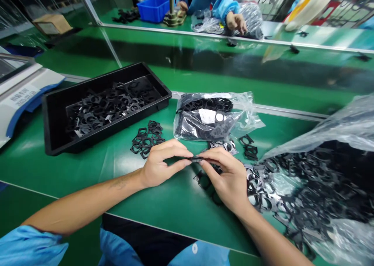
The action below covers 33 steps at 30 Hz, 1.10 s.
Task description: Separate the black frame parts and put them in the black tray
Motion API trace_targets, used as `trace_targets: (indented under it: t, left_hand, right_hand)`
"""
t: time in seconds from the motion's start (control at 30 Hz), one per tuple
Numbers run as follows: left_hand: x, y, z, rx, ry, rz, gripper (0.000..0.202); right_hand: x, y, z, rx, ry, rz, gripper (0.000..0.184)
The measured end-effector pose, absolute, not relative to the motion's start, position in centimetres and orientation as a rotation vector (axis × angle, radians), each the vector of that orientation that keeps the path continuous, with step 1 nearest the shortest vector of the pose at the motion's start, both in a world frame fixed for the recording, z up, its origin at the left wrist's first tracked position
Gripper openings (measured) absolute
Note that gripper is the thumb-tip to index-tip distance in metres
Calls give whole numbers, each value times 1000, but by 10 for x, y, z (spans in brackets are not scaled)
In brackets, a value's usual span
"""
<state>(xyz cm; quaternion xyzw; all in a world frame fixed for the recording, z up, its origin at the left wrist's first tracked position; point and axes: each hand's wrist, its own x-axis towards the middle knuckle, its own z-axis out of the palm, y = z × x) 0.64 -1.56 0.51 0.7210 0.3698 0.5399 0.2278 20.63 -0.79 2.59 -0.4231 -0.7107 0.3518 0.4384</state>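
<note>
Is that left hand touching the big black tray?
Apart. The head view shows it: a strip of green tabletop lies plainly between the left hand and the near wall of the black tray.

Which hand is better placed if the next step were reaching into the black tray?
Probably the left hand: it sits nearer the black tray, with the right hand farther off, beside the loose black parts. Both hands pinch a small black part, though, so neither is free.
</note>
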Motion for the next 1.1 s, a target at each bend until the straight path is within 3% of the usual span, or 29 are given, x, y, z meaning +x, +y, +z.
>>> trace_targets:
  t: [0.33, 0.5, 1.1]
  left_hand:
    - [6, -15, 7, 1928, 1025, 1495, 10]
    - [6, -11, 7, 1620, 1042, 1359, 14]
    - [8, -7, 3, 1138, 1051, 1110, 27]
  right_hand:
    - [206, -7, 21, -1047, -1649, 1102, 4]
    - [206, -7, 23, -1031, -1570, 1246, 12]
    - [204, -7, 21, -1130, -1532, 1233, 18]
